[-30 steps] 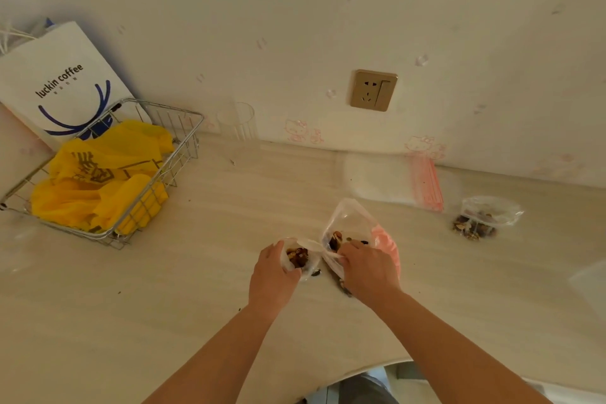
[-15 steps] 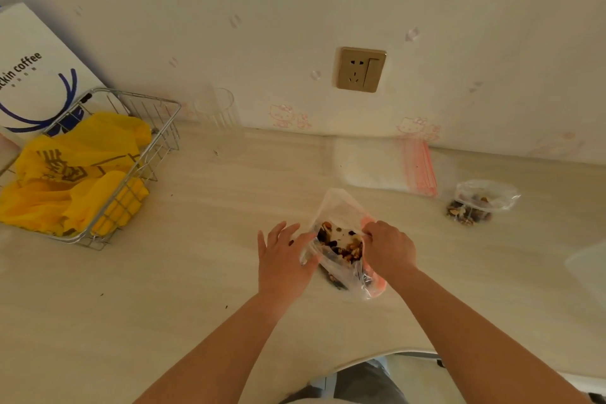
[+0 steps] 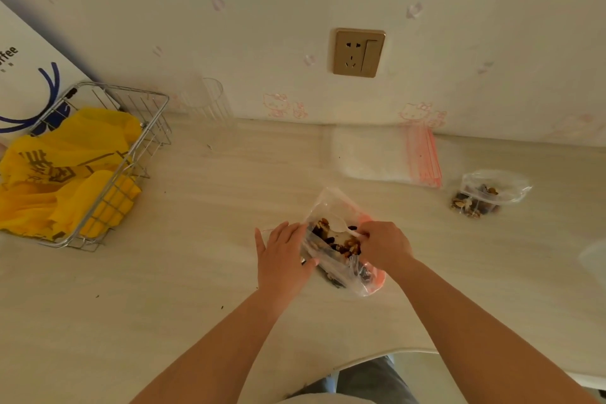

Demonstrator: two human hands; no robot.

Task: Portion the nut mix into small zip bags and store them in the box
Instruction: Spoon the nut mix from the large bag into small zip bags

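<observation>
A large clear bag of nut mix (image 3: 331, 241) lies on the pale table, its mouth open toward me. My left hand (image 3: 282, 256) presses against the bag's left side, thumb on its lower edge. At the bag's mouth, my right hand (image 3: 385, 244) pinches the handle of a white plastic spoon (image 3: 337, 226) whose bowl sits over the nuts. A small zip bag with nuts (image 3: 485, 195) lies at the right. A stack of empty zip bags (image 3: 377, 157) with red strips lies by the wall.
A wire basket (image 3: 154, 128) holding a yellow plastic bag stands at the left, with a white paper coffee bag (image 3: 29, 75) behind it. A clear glass (image 3: 206, 102) stands against the wall. Crumbs dot the table in front of the basket. The table's front edge runs near my body.
My left hand no longer holds up the small bag with nuts and has moved to the big bag's side. My right hand now holds the spoon inside the bag.
</observation>
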